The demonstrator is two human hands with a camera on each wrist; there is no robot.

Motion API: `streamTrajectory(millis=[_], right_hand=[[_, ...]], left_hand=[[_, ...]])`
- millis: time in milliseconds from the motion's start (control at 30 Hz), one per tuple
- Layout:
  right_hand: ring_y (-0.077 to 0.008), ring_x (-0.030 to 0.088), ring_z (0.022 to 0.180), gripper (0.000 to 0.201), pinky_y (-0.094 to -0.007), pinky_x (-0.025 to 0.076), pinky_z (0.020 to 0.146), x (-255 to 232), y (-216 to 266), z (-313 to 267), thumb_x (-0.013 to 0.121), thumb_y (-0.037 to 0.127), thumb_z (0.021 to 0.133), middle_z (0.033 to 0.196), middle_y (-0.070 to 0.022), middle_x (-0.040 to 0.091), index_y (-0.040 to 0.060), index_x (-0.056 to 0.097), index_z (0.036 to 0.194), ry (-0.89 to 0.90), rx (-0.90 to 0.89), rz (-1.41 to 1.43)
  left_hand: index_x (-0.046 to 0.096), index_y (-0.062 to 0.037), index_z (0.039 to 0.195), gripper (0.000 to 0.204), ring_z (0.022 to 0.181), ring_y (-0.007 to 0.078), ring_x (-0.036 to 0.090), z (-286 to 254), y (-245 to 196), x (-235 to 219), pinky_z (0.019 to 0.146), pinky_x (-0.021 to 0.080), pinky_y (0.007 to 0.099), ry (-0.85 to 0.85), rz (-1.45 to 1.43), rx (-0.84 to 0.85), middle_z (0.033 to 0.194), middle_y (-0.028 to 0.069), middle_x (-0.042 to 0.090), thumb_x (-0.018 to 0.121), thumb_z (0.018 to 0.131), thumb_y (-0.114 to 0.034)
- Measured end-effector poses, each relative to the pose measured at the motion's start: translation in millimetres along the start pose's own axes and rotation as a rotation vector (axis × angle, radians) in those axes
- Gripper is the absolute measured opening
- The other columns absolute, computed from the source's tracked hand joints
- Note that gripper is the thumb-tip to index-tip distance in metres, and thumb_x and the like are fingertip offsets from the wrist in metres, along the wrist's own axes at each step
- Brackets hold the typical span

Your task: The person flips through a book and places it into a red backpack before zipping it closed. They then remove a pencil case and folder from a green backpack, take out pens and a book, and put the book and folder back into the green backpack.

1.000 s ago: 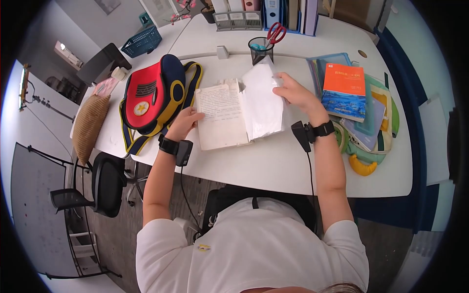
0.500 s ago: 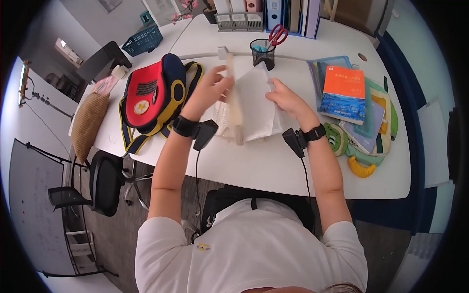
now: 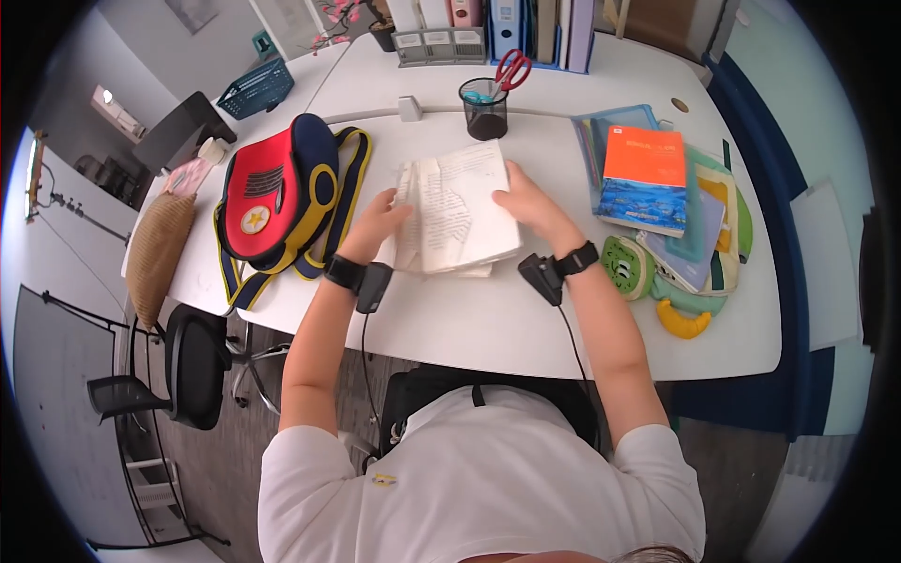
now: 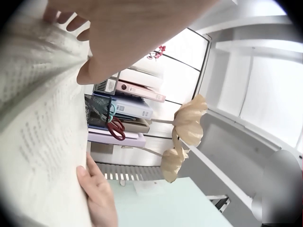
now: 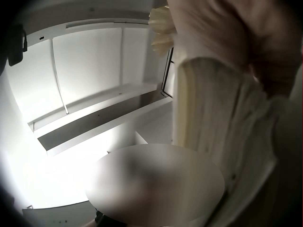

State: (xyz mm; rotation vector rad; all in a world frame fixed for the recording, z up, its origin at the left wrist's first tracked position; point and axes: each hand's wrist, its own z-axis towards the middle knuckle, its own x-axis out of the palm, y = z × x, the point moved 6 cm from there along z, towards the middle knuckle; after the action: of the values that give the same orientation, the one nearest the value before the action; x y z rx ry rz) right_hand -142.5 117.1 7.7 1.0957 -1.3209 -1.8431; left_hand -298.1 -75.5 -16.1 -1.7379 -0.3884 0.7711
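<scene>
A worn book (image 3: 462, 211) with creased, text-covered pages lies open between my hands near the middle of the table. My left hand (image 3: 374, 230) holds its left side, thumb over the page. On the right edge, my right hand (image 3: 537, 206) grips a thick stack of pages with the thumb on top. In the left wrist view the crinkled page (image 4: 35, 137) fills the left side, with my left hand (image 4: 128, 35) across the top. The right wrist view shows the page edges (image 5: 213, 109) blurred below my right hand (image 5: 218, 28).
To the left lies a red and navy school bag (image 3: 282, 192), beside a tan cushion (image 3: 161, 258). Behind the book stands a mesh pen cup (image 3: 485, 111) with red scissors (image 3: 511, 70). An orange and blue book (image 3: 643, 178) lies on folders at right, near a green pouch (image 3: 627, 267).
My left hand swung right, turning pages over, then came back to the left side. The loose white sheet on the right is now covered by text pages that my right hand holds.
</scene>
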Motion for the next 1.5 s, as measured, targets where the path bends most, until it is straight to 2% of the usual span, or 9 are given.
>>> streamTrajectory(millis=[200, 333, 433, 767, 933, 1100, 1267, 1367, 1500], right_hand=[[-0.0428, 0.042, 0.115, 0.050, -0.0412, 0.033, 0.100, 26, -1, -3, 0.048, 0.006, 0.078, 0.121, -0.0353, 0.041, -0.0182, 0.031, 0.119, -0.022, 0.014, -0.731], [-0.0323, 0.034, 0.127, 0.058, -0.0363, 0.030, 0.104, 29, -35, 3, 0.047, 0.007, 0.079, 0.131, -0.0285, 0.037, -0.0139, 0.026, 0.129, -0.030, 0.109, -0.404], [-0.0274, 0.035, 0.127, 0.059, -0.0337, 0.031, 0.103, 26, -31, -2, 0.043, 0.000, 0.078, 0.132, -0.0226, 0.038, -0.0087, 0.024, 0.133, 0.068, 0.139, 0.049], [-0.0226, 0.037, 0.126, 0.060, -0.0318, 0.033, 0.101, 26, 9, -23, 0.042, -0.001, 0.078, 0.131, -0.0162, 0.042, -0.0023, 0.026, 0.136, 0.088, -0.012, 0.326], [-0.0268, 0.037, 0.127, 0.054, -0.0346, 0.031, 0.103, -25, 22, -56, 0.050, 0.008, 0.081, 0.134, -0.0217, 0.039, -0.0034, 0.034, 0.132, 0.239, -0.033, -0.005], [-0.0414, 0.029, 0.129, 0.050, -0.0427, 0.026, 0.106, -131, 34, -90, 0.057, 0.015, 0.081, 0.134, -0.0287, 0.035, -0.0064, 0.043, 0.123, -0.188, -0.220, -0.605], [-0.0399, 0.031, 0.128, 0.042, -0.0444, 0.029, 0.103, -243, 15, -132, 0.054, 0.016, 0.084, 0.132, -0.0266, 0.039, -0.0039, 0.048, 0.121, -0.693, -0.009, -0.916], [-0.0347, 0.036, 0.126, 0.039, -0.0395, 0.029, 0.103, -259, -27, -138, 0.053, 0.019, 0.087, 0.126, -0.0239, 0.048, -0.0022, 0.051, 0.120, -0.534, 0.218, -0.658], [-0.0351, 0.031, 0.130, 0.042, -0.0593, 0.021, 0.102, -248, -24, -141, 0.046, 0.028, 0.090, 0.130, -0.0255, 0.043, 0.0016, 0.051, 0.122, -0.500, 0.128, -0.821]], left_hand=[[0.045, 0.0016, 0.125, 0.041, 0.094, 0.0144, 0.051, 10, 25, -12, 0.080, 0.042, 0.0276, 0.122, -0.496, -0.162, 0.106, 0.0055, 0.055, 0.053, 0.089, -0.017], [0.051, 0.0006, 0.116, 0.030, 0.081, 0.0110, 0.050, 4, 17, 3, 0.070, 0.041, 0.0237, 0.210, -0.583, -0.220, 0.094, 0.0012, 0.056, 0.052, 0.090, -0.015], [0.039, 0.0028, 0.125, 0.042, 0.099, 0.0159, 0.052, -9, -1, 29, 0.085, 0.042, 0.0287, 0.186, -0.491, -0.101, 0.110, 0.0075, 0.055, 0.054, 0.087, -0.008], [0.030, -0.0035, 0.132, 0.055, 0.104, 0.0245, 0.057, -34, -22, 63, 0.085, 0.052, 0.0365, 0.240, -0.559, -0.145, 0.119, 0.0138, 0.052, 0.054, 0.083, 0.002], [0.030, -0.0010, 0.132, 0.056, 0.105, 0.0264, 0.057, -33, -38, 85, 0.086, 0.052, 0.0379, 0.280, -0.604, -0.126, 0.122, 0.0153, 0.050, 0.053, 0.081, 0.004], [0.032, 0.0024, 0.131, 0.055, 0.103, 0.0268, 0.058, -28, -75, 119, 0.084, 0.053, 0.0374, 0.365, -0.704, -0.149, 0.119, 0.0185, 0.052, 0.054, 0.080, 0.005], [0.047, 0.0082, 0.118, 0.041, 0.090, 0.0230, 0.064, -10, -116, 158, 0.079, 0.052, 0.0315, 0.463, -0.773, -0.177, 0.106, 0.0168, 0.061, 0.055, 0.084, -0.013], [0.051, 0.0078, 0.114, 0.042, 0.083, 0.0226, 0.065, 6, -142, 188, 0.073, 0.052, 0.0295, 0.446, -0.724, -0.170, 0.103, 0.0167, 0.062, 0.057, 0.083, -0.020], [0.049, 0.0078, 0.116, 0.046, 0.086, 0.0240, 0.064, 46, -138, 233, 0.075, 0.052, 0.0311, 0.527, -0.801, -0.181, 0.105, 0.0178, 0.061, 0.058, 0.083, -0.023]])
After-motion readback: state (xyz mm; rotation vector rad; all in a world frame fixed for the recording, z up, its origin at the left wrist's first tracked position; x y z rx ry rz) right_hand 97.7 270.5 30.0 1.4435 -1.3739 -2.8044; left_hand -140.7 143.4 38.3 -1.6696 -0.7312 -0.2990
